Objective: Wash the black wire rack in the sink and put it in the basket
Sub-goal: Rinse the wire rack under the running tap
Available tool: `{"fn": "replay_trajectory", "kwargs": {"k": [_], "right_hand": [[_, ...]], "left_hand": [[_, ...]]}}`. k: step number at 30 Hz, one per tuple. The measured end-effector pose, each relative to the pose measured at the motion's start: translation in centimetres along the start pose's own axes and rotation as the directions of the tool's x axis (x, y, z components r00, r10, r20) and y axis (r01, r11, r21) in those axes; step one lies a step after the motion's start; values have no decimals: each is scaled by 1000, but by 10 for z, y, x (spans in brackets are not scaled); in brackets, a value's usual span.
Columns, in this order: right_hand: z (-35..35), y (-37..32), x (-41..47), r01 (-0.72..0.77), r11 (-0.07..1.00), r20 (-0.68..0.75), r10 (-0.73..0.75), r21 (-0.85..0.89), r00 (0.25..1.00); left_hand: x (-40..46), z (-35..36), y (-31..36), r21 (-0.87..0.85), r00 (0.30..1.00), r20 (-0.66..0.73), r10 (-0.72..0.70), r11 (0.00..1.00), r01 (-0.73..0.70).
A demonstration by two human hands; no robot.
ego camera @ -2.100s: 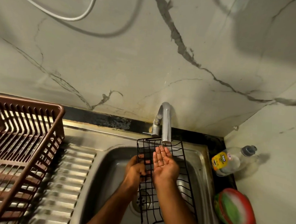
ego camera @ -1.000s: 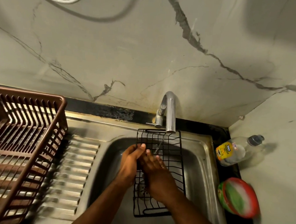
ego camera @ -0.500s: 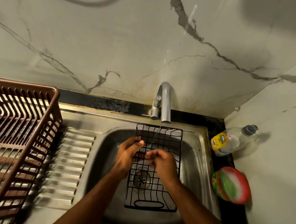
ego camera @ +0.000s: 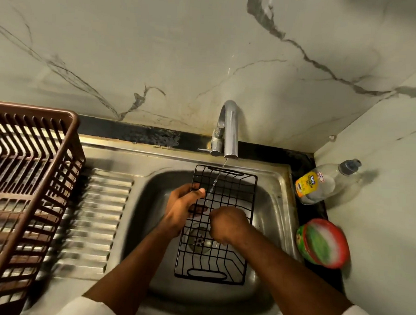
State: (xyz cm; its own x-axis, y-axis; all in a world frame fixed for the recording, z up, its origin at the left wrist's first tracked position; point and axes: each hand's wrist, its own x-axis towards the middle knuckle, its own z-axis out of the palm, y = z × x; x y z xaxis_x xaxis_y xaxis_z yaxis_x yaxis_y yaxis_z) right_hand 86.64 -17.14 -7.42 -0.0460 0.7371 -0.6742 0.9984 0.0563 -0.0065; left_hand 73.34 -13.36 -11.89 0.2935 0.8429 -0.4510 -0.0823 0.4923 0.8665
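The black wire rack [ego camera: 234, 194] is held over the steel sink [ego camera: 275, 209], under a thin stream of water from the tap [ego camera: 230, 129]. My left hand [ego camera: 181, 207] grips the rack's left edge, thumb on top and fingers curled under the wires. My right hand [ego camera: 230, 224] lies on the middle of the grid with its fingers curled down onto the wires; its fingertips are hidden. The brown plastic basket [ego camera: 64, 174] stands on the left of the draining board.
The ribbed draining board [ego camera: 95, 219] lies between the basket and the sink bowl. At the right of the sink are a clear dish-soap bottle [ego camera: 321, 182] with a yellow label and a round red and green tub [ego camera: 324, 243]. Marble walls close the back and right.
My right hand turned from palm-up under the tap to palm-down with curled fingers on the grid. The rack now lies flatter over the sink, and the view has tilted down.
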Motion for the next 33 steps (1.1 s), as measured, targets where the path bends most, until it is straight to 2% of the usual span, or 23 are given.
{"fn": "replay_trajectory", "kwargs": {"k": [2, 3, 4, 5, 7, 8, 9, 10, 12, 13, 15, 17, 18, 20, 22, 23, 25, 27, 29, 31, 33], "right_hand": [[-9, -5, 2, 112, 983, 128, -93, -144, 987], [-7, -10, 8, 128, 986, 166, -109, -109, 980], [-4, -15, 13, 130, 991, 189, -134, 32, 973], [-1, -21, 19, 85, 966, 218, -140, 245, 966], [6, -28, 28, -48, 779, 266, -156, 625, 951], [8, -28, 31, -108, 695, 283, -143, 711, 948], [10, -25, 33, -159, 659, 325, -137, 735, 936], [12, -20, 33, -201, 690, 390, -127, 696, 912], [14, -12, 30, -162, 899, 482, -61, 408, 874], [15, -10, 29, -102, 968, 471, -18, 229, 882], [13, -15, 27, 4, 998, 397, -27, 57, 917], [16, -24, 33, 36, 989, 347, -84, 141, 934], [18, -28, 35, 2, 966, 353, -97, 259, 931], [23, -31, 40, -89, 869, 353, -103, 487, 930], [27, -23, 39, -185, 765, 391, -93, 617, 916], [30, -18, 38, -239, 738, 439, -85, 631, 895], [28, -8, 34, -284, 773, 502, -52, 568, 863], [20, -5, 35, -249, 836, 500, -34, 489, 865], [8, -4, 39, -229, 826, 487, -62, 515, 871], [-6, 1, 43, -241, 708, 436, -105, 664, 894], [-21, 11, 45, -162, 537, 225, -52, 828, 973]], "left_hand": [[2, 0, 3, -4, 1000, -5, -8, 1000, 8], [2, 2, 2, -8, 1000, -3, -11, 1000, 11], [3, 5, 1, -8, 1000, -3, -4, 1000, 4], [4, 6, -1, -2, 1000, -4, 13, 1000, -13], [5, 7, -1, 12, 999, -11, 45, 999, -45], [7, 6, 1, 9, 999, -17, 43, 999, -43], [8, 4, 2, -3, 999, -22, 27, 1000, -27], [9, 3, 5, -18, 1000, -23, 6, 1000, -6], [12, 0, 7, -35, 1000, -25, -2, 999, 2], [13, 0, 8, -39, 999, -31, 9, 999, -10], [14, 3, 10, -43, 999, -33, 16, 999, -18], [14, 9, 12, -11, 1000, -7, 22, 1000, -22], [13, 11, 12, 20, 999, 8, 35, 999, -35], [11, 13, 13, 95, 997, 39, 69, 993, -73], [12, 9, 10, 132, 995, 55, 88, 987, -95], [12, 7, 9, 113, 996, 40, 74, 990, -78], [12, 3, 6, 23, 1000, -6, 30, 999, -30], [12, 3, 4, -36, 999, -38, 3, 999, -5], [11, 6, 8, -50, 999, -37, 7, 999, -8], [11, 9, 11, -4, 999, -8, 36, 999, -36], [9, 10, 14, 49, 998, 16, 62, 997, -63]]}}
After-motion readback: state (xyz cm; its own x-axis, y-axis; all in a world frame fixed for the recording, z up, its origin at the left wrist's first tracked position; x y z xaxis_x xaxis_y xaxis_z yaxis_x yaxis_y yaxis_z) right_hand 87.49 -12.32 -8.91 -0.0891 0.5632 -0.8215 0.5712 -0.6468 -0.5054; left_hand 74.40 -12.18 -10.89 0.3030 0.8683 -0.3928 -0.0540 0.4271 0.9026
